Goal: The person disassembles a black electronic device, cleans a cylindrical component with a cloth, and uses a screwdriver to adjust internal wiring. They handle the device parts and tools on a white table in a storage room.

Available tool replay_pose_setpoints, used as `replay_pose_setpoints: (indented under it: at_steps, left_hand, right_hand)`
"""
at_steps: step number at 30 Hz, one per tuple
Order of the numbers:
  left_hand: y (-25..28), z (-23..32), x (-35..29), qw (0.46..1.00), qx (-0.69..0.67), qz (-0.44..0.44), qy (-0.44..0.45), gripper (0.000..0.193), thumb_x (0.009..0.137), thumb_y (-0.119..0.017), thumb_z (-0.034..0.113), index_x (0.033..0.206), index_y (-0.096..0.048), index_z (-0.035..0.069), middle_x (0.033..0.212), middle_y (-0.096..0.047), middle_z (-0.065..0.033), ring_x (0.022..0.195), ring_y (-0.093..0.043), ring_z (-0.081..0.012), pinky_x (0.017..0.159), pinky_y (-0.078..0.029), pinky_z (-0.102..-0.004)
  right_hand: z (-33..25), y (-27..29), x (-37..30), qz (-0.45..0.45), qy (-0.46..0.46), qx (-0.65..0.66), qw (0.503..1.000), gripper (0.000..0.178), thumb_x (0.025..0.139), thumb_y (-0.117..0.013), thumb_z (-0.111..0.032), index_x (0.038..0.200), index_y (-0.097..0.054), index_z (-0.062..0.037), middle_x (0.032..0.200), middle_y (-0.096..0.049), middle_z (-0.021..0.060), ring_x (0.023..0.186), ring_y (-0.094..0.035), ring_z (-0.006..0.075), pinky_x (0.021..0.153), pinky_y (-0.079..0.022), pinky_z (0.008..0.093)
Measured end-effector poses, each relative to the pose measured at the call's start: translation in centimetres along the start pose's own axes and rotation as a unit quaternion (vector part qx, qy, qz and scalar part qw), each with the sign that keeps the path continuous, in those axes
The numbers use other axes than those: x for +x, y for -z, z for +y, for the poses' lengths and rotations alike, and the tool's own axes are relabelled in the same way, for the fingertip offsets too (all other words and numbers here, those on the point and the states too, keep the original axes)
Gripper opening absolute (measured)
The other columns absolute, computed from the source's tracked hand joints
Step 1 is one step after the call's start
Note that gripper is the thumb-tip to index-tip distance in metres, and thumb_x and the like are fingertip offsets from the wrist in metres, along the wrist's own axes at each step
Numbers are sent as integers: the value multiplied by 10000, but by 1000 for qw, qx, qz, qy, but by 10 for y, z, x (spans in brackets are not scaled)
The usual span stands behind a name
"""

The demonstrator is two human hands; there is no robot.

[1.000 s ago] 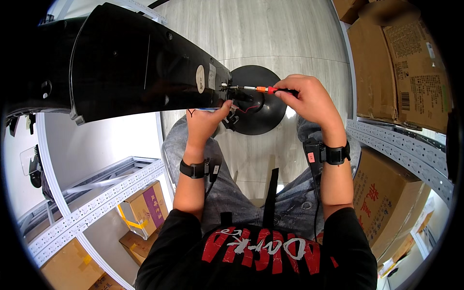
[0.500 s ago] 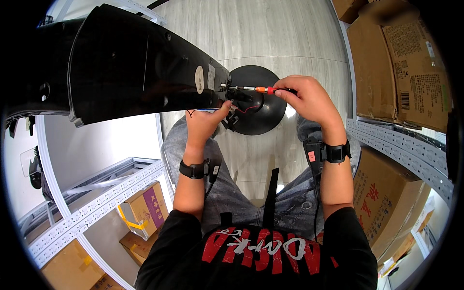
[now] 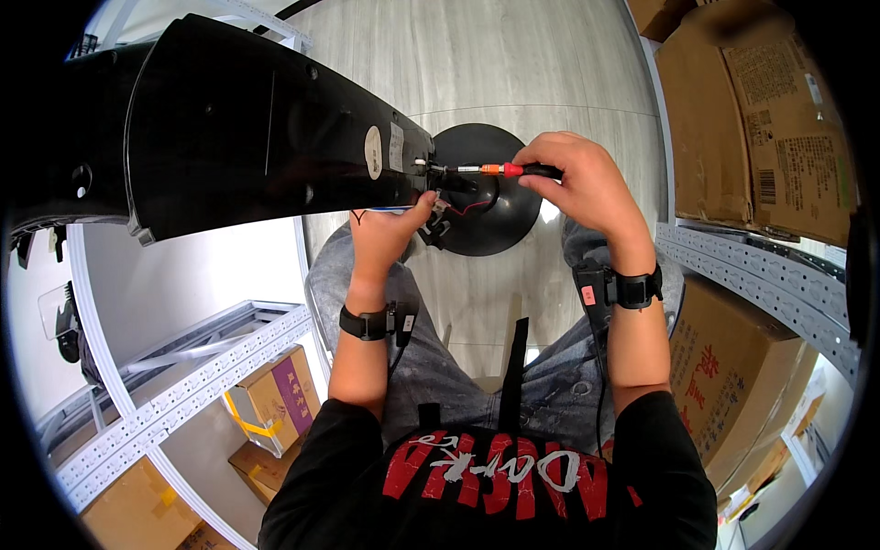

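Gleaming black tapered housing, oval sticker, red-orange screwdriver

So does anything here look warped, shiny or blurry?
Head view: fisheye distortion bows the left shelf post, corners black; head view: glare spots the floor right of the round black base; head view: a blurred patch tops the upper-right carton.

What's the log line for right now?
left hand: holds end of black casing | right hand: grips screwdriver | screwdriver: points toward casing end | black disc: beneath screwdriver
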State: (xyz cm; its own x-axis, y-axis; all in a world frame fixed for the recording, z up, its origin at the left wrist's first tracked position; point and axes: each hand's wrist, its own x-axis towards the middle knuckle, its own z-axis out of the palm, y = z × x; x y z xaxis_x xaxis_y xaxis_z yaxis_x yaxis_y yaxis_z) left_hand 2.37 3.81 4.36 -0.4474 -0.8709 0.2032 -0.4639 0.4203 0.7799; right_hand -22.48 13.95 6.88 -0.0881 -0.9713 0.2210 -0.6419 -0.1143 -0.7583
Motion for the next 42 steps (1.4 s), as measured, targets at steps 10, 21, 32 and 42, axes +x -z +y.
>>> replay_pose_setpoints:
  at_steps: [10,21,32,42]
  left_hand:
    - [0,-5,-2,999,7,-14,28,208,691,-802,204,700,-672,42,682,-677,-24,598,-642,-179,622,-499,-288]
    - [2,4,0,998,-38,-17,43,185,693,-796,149,752,-680,17,695,-681,-26,608,-637,-130,630,-500,-267]
    - [2,4,0,997,-46,-20,61,194,688,-802,156,750,-680,17,694,-680,-23,610,-639,-134,628,-503,-271]
    - [2,-1,0,997,-45,-24,65,186,686,-802,151,713,-667,26,664,-665,-26,584,-623,-139,599,-493,-273]
  right_hand:
    - [-3,1,-1,-35,-53,2,998,145,789,-660,-151,883,-675,-42,813,-639,97,758,-601,297,672,-477,379]
    - [1,-1,-2,-30,-44,29,998,147,796,-657,-93,916,-685,-13,776,-639,101,662,-596,224,600,-462,314]
    - [-2,0,-1,-31,-64,-2,997,184,844,-631,-213,884,-692,-45,810,-652,114,752,-610,303,666,-479,382]
    - [0,-2,-1,-41,-77,17,996,186,852,-628,-210,901,-694,-42,824,-658,124,762,-612,314,679,-484,383]
